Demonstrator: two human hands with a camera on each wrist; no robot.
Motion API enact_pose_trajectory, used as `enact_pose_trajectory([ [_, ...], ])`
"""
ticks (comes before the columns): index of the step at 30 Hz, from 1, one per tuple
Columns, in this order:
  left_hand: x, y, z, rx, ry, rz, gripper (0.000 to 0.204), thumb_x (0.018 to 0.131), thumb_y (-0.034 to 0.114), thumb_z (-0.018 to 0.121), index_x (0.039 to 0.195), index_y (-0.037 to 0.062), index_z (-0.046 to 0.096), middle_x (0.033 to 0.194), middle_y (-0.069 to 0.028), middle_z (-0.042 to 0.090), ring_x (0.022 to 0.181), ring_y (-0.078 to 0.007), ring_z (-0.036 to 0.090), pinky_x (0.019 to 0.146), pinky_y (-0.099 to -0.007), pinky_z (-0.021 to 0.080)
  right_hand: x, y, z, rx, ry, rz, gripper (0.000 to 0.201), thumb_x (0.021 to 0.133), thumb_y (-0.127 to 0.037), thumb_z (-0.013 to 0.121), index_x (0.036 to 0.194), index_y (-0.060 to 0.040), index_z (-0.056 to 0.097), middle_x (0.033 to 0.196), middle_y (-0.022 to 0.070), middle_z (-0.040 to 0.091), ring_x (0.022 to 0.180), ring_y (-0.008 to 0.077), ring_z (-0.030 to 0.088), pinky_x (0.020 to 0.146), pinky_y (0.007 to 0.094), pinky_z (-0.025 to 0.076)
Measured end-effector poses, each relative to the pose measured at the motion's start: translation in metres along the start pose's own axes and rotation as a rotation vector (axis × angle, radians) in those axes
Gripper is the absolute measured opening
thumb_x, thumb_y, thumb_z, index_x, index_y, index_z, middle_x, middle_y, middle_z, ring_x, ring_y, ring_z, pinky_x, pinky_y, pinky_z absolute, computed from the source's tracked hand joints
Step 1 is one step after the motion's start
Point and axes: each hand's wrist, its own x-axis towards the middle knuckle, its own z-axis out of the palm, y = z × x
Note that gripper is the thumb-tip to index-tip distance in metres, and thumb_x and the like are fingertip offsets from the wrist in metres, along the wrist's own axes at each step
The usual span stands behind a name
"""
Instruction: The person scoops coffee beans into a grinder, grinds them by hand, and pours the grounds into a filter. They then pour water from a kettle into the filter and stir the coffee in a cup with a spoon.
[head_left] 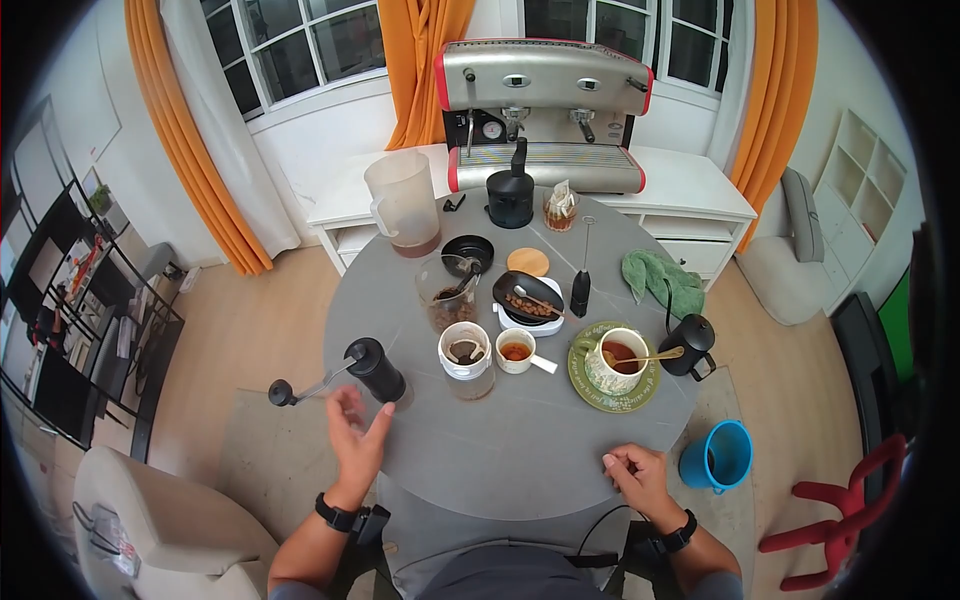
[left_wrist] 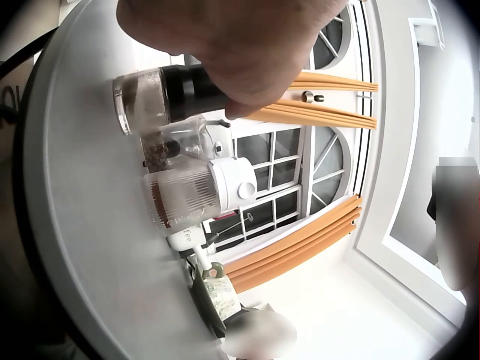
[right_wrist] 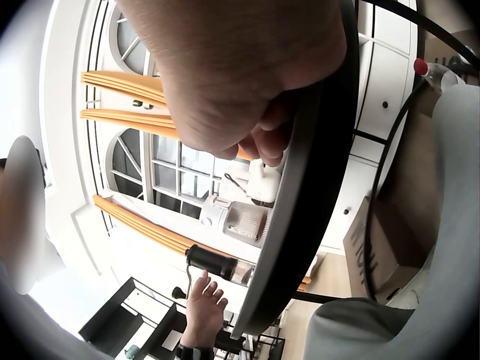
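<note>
My left hand (head_left: 357, 435) is open at the table's left edge, its fingers spread just beside the hand coffee grinder (head_left: 378, 372). The grinder has a black upper body over a clear jar (left_wrist: 142, 102) and stands upright. Its crank reaches out to the left, past the table edge, ending in a black knob (head_left: 282, 392). My right hand (head_left: 640, 475) rests at the front right edge with loosely curled fingers and nothing in it. Right of the grinder stands a ribbed clear cup (head_left: 473, 386) topped by a white dripper (left_wrist: 234, 184) with dark grounds inside.
A white handled cup (head_left: 512, 368) of brown liquid sits beside the dripper. Behind are a scale with a black tray of beans (head_left: 510, 288), a glass carafe (head_left: 440, 310) and a large pitcher (head_left: 400, 200). At right stand a patterned cup (head_left: 605, 377) on a green saucer and a black kettle (head_left: 690, 345).
</note>
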Motion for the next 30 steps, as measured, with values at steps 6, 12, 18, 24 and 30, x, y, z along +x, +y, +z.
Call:
enact_pose_trajectory([
  [6,0.035,-0.011,0.007,-0.01,-0.186,0.073,0.07,0.078,0.021,0.088,0.131,-0.0038,0.05,0.128,-0.0147,0.06,0.115,-0.0236,0.061,0.097,-0.0381,0.049,0.0,0.002,0.001,-0.028,0.024,-0.073,0.015,0.095,-0.012,0.071,0.086,-0.0001,0.069,0.063,0.0027,0.068,0.05,0.0053,0.059,0.047,0.0219,0.045],
  [12,0.044,-0.016,0.013,-0.11,-0.309,-0.03,0.056,0.085,0.02,0.084,0.128,-0.0028,0.056,0.116,-0.013,0.07,0.107,-0.0218,0.067,0.097,-0.037,0.05,-0.001,0.001,0.001,-0.024,0.022,-0.007,0.015,0.092,-0.015,0.074,0.088,-0.0002,0.073,0.064,0.0054,0.066,0.054,0.0078,0.058,0.053,0.0252,0.047],
  [18,0.043,-0.013,0.015,-0.141,-0.315,-0.035,0.048,0.087,0.018,0.082,0.124,-0.0009,0.058,0.116,-0.011,0.07,0.105,-0.0185,0.066,0.095,-0.0352,0.051,0.0,0.002,0.001,-0.015,0.004,-0.032,0.015,0.092,-0.015,0.075,0.088,-0.0003,0.072,0.063,0.0054,0.065,0.054,0.008,0.057,0.053,0.0253,0.046],
  [24,0.043,-0.003,0.014,-0.145,-0.401,-0.011,0.043,0.088,0.018,0.081,0.122,0.001,0.059,0.11,-0.0089,0.07,0.1,-0.018,0.066,0.092,-0.0339,0.051,-0.002,0.001,0.003,-0.004,0.04,0.006,0.014,0.091,-0.013,0.075,0.086,-0.0007,0.071,0.062,0.0043,0.064,0.054,0.008,0.056,0.052,0.0252,0.044],
  [30,0.041,-0.003,0.014,-0.132,-0.406,0.012,0.042,0.089,0.02,0.081,0.121,0.0008,0.06,0.108,-0.0088,0.071,0.099,-0.0181,0.066,0.091,-0.034,0.051,-0.001,0.005,0.003,-0.03,0.049,-0.004,0.013,0.09,-0.013,0.076,0.086,-0.0011,0.071,0.063,0.0041,0.065,0.054,0.0083,0.057,0.053,0.0252,0.045],
])
